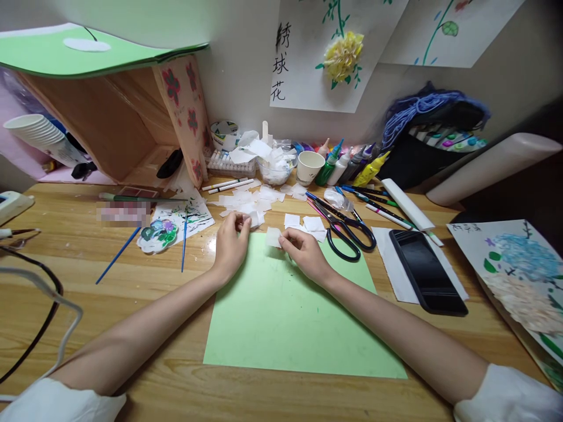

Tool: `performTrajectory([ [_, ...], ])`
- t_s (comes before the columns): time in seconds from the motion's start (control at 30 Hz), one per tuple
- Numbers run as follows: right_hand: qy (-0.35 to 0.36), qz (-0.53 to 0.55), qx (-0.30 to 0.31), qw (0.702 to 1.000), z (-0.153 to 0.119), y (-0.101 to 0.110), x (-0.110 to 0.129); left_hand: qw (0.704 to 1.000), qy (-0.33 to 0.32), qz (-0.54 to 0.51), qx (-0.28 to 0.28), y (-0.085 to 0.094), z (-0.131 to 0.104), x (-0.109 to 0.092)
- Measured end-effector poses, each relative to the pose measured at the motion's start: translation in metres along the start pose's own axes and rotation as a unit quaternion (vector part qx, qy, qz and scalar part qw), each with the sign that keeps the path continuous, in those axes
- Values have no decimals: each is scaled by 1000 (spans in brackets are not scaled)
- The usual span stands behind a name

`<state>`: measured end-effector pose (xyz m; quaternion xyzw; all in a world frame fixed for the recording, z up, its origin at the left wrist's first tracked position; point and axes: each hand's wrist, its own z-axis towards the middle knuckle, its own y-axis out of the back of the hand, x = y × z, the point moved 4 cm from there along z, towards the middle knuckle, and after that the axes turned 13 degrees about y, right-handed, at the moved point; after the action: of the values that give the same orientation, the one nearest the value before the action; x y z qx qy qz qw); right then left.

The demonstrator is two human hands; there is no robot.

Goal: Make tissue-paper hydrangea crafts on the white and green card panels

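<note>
My right hand (305, 252) pinches a small, thin white tissue paper square (273, 237) between thumb and fingertips, just above the far part of a light green sheet (281, 328). My left hand (232, 243) is closed beyond the sheet's far left corner, its thumb and fingers on a white paper piece (255, 219) by the loose pile. Behind both hands, several scattered white paper pieces (240, 202) lie on the wooden table. A few cut white squares (314, 225) lie past my right hand, beside black-handled scissors (345, 231).
A paint palette (158, 235) and thin blue brushes (183, 243) are at left. Behind stand a bowl of paper scraps (276, 170), a paper cup (310, 167) and paint bottles (332, 164). A phone (428, 272) and flower pictures (523, 275) lie at right. A box (132, 126) stands back left.
</note>
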<state>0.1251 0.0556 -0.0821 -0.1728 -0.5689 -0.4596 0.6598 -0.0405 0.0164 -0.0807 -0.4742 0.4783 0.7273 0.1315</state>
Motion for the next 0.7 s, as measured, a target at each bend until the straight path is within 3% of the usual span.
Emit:
performTrajectory([
  [0.13,4,-1,0,1000,0,0,0,997,-46,40,-44,5,-4,-8],
  [0.33,17,-18,9,1000,-1,-3,0,982,-149,88,80,-1,-19,-27],
  [0.43,47,-87,-7,995,4,6,5,984,-140,83,71,-1,-14,-23],
  [0.57,101,-286,-40,952,17,32,11,992,-78,97,14,1,-4,-11],
  [0.7,113,-438,13,892,26,41,2,991,-67,106,-45,3,-4,-9],
])
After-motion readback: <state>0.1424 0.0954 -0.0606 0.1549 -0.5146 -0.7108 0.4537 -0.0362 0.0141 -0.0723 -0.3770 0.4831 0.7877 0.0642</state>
